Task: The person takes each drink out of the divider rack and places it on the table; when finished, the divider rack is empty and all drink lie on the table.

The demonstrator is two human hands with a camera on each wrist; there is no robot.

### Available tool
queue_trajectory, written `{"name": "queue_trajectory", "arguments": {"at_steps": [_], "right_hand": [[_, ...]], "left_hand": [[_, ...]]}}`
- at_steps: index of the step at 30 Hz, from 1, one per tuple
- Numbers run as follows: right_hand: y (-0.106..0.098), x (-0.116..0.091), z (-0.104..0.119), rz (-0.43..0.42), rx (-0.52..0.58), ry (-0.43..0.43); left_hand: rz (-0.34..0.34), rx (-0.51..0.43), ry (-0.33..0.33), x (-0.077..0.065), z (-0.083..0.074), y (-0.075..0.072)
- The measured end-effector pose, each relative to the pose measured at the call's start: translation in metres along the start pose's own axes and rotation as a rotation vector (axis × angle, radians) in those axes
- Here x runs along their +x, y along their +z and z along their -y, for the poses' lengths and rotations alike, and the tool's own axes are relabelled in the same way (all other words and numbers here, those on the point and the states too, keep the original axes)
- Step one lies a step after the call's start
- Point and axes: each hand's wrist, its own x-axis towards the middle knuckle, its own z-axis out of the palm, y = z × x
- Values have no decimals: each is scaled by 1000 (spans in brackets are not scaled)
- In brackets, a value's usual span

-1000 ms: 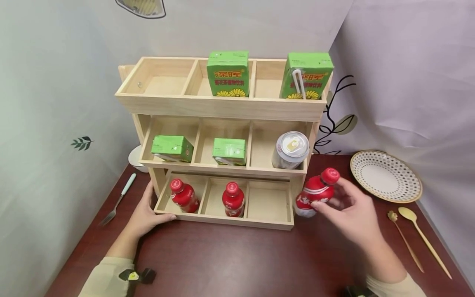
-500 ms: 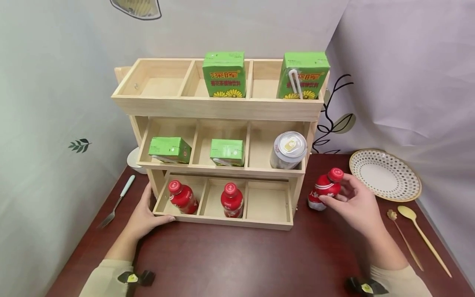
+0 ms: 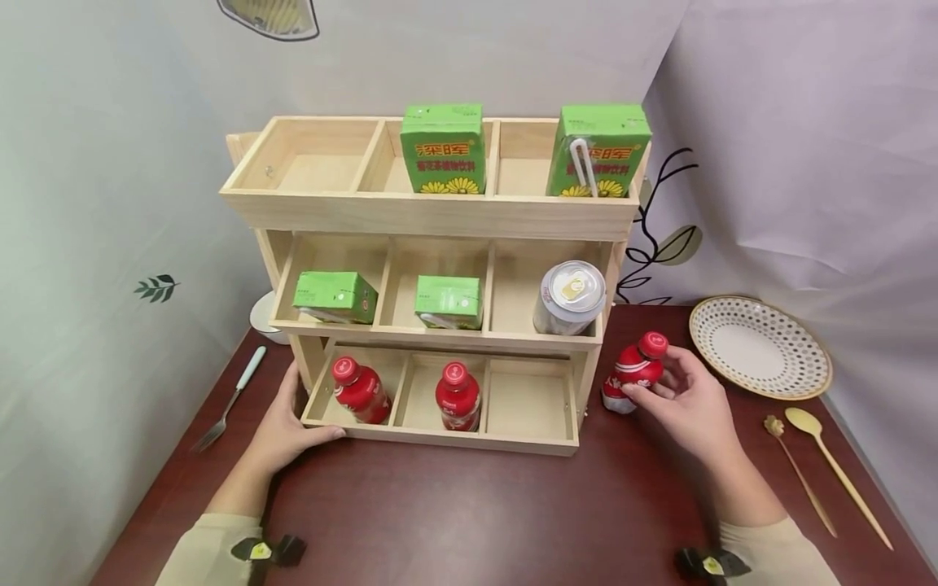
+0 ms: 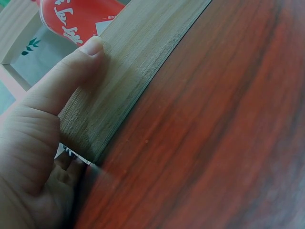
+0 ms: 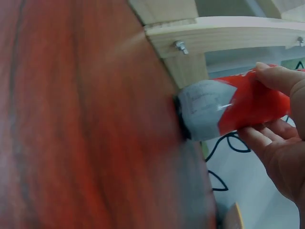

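Observation:
My right hand (image 3: 694, 404) grips a small red drink bottle (image 3: 636, 370) beside the right end of the wooden shelf. The bottle leans slightly; in the right wrist view its pale base (image 5: 205, 109) is at the tabletop, and I cannot tell whether it bears on it. My left hand (image 3: 282, 427) holds the shelf's lower left corner, its thumb on the front board (image 4: 114, 71) and its fingers round the side, partly hidden. Two more red bottles, one on the left (image 3: 362, 391) and one in the middle (image 3: 458, 397), stand in the bottom tier (image 3: 531, 407).
Green drink cartons (image 3: 443, 150) stand in the top and middle tiers; a silver can (image 3: 570, 297) is at middle right. A dotted plate (image 3: 762, 346), a gold spoon (image 3: 835, 472) and a thin gold utensil (image 3: 802, 480) lie right. At left are a fork (image 3: 230, 399) and white bowl (image 3: 267, 317).
The right hand has moved the red bottle away from the shelf's right side, then slightly back left; it leans less than before. The left hand keeps its hold on the shelf corner.

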Motion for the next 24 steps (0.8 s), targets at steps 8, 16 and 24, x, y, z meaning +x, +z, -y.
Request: {"name": "queue_trajectory", "arguments": {"at_steps": [8,16,24], "right_hand": [[4,4,3,-62,9,6],[13,-1,28,-59,-112,-129],[20,5,27,-105,-161,-123]], "left_hand": [[-8,19,-2,-2,0,-1],[-13,18,10,-4,0,0],[-15,5,24,-2,1,0]]}}
